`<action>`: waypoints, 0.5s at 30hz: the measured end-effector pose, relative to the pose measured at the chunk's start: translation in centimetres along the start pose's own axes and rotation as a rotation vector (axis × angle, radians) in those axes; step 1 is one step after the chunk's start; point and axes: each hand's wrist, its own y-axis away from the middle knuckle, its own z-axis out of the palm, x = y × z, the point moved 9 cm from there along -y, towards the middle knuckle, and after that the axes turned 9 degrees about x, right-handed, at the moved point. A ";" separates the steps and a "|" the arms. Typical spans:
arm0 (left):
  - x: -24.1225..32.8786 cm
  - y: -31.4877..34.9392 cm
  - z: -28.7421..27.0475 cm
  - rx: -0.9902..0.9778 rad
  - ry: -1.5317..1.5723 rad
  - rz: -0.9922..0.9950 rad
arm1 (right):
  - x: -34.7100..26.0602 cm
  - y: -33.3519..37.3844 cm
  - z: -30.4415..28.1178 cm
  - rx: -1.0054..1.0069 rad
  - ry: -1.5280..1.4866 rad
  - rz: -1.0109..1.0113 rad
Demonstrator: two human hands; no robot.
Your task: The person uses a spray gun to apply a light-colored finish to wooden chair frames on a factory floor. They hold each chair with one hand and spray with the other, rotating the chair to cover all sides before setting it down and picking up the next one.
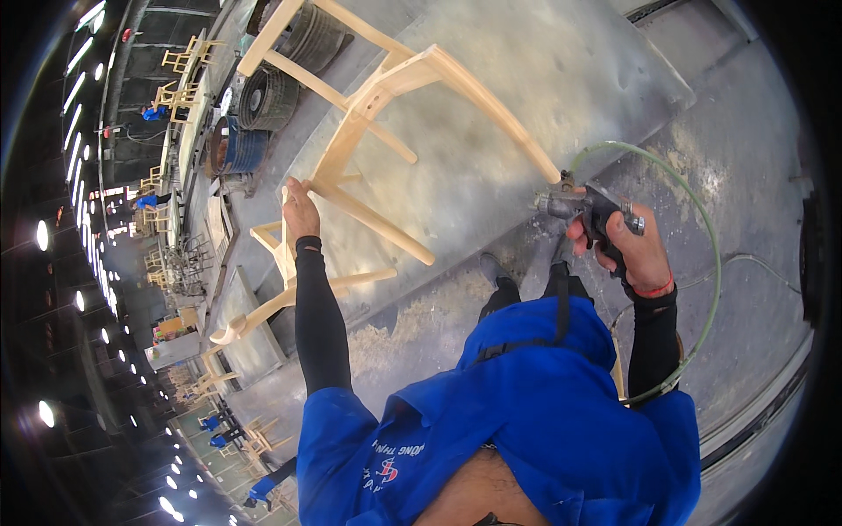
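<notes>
A pale, unfinished wooden chair frame (340,145) is tilted in front of me, its legs and curved rails pointing several ways. My left hand (301,210) is closed round a wooden part at its near left side. Below that hand is a curved wooden piece (263,311) with a bar; I cannot tell whether it belongs to the same chair. In my right hand (638,250) is a metal spray gun (599,213), fingers wrapped round its handle. The gun's front lies close to the end of the long curved rail. A green hose (715,232) loops from it past my right forearm.
Under the chair lies a large stained grey panel (544,66). Round drums, one a blue barrel (239,145), stand at left. Farther left, people in blue (153,201) are among more wooden chairs (180,57). My feet (495,267) are on a spattered floor.
</notes>
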 end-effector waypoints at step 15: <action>-0.2 -1.0 1.0 -0.002 0.154 -0.030 | -0.8 5.0 8.4 0.053 0.180 -0.310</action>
